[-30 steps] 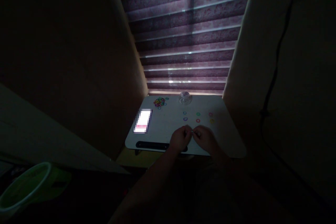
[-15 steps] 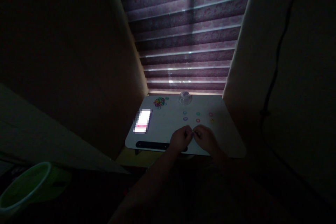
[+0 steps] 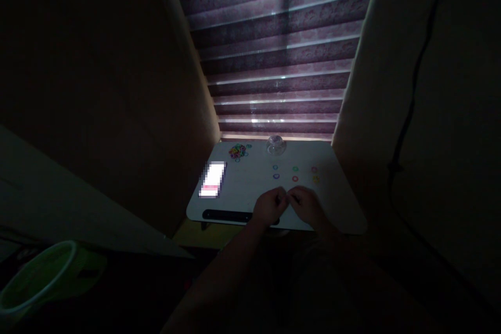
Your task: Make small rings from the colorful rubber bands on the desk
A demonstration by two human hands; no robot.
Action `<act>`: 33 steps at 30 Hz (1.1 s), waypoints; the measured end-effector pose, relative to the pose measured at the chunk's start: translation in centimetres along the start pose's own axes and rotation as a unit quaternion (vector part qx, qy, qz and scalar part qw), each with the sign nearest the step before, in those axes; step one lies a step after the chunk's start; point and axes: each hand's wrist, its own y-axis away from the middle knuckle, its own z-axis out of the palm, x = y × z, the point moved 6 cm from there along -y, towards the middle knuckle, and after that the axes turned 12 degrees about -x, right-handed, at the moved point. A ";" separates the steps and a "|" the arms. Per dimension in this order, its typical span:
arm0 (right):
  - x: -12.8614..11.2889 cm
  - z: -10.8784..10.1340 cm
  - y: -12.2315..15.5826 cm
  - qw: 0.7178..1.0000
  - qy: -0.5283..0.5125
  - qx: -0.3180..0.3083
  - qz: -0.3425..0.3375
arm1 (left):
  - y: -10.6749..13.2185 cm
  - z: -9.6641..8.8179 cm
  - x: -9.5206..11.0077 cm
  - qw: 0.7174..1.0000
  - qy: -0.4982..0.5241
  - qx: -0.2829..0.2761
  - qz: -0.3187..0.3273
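Note:
My left hand [image 3: 269, 207] and my right hand [image 3: 306, 206] rest together at the near edge of a small white table [image 3: 254, 182]. Both are closed in a pinch, fingertips meeting over something too small and dim to name. Just beyond them lie several small coloured rubber rings [image 3: 295, 173] spread out singly. A heap of coloured rings [image 3: 237, 152] sits at the far left corner. A small clear glass dish [image 3: 275, 145] stands at the far edge.
A lit phone [image 3: 213, 179] lies on the table's left side. A dark slot handle [image 3: 227, 216] runs along the near edge. Striped blinds [image 3: 274, 62] hang behind. A green bowl [image 3: 39, 276] sits at lower left. A cable [image 3: 407, 115] hangs on the right wall.
The hands stay pinched together in the same spot; only the view has shifted very slightly.

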 end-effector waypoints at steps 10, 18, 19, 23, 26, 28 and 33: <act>0.8 0.0 0.0 0.999 -0.047 0.014 0.007 | -0.1 0.2 -0.1 1.000 0.007 -0.003 0.010; 1.4 -0.3 0.0 0.996 -0.066 0.051 0.021 | -0.1 0.3 -0.1 1.000 0.006 -0.014 -0.003; 1.3 -0.3 0.0 0.997 -0.064 0.049 0.018 | -0.1 0.2 -0.1 1.000 0.005 -0.013 -0.004; 0.7 -0.1 0.1 0.999 -0.030 0.028 0.008 | 0.0 0.1 -0.1 1.000 0.016 -0.005 0.005; 0.3 0.1 0.1 1.000 0.003 0.009 0.004 | 0.1 -0.1 -0.1 0.999 0.035 0.016 0.011; 0.1 0.1 0.1 1.000 0.013 0.004 0.000 | 0.1 -0.3 -0.3 0.999 0.046 0.027 0.005; 0.2 0.2 0.1 1.000 0.017 0.005 -0.003 | 0.0 -0.3 -0.7 0.998 0.052 0.037 -0.015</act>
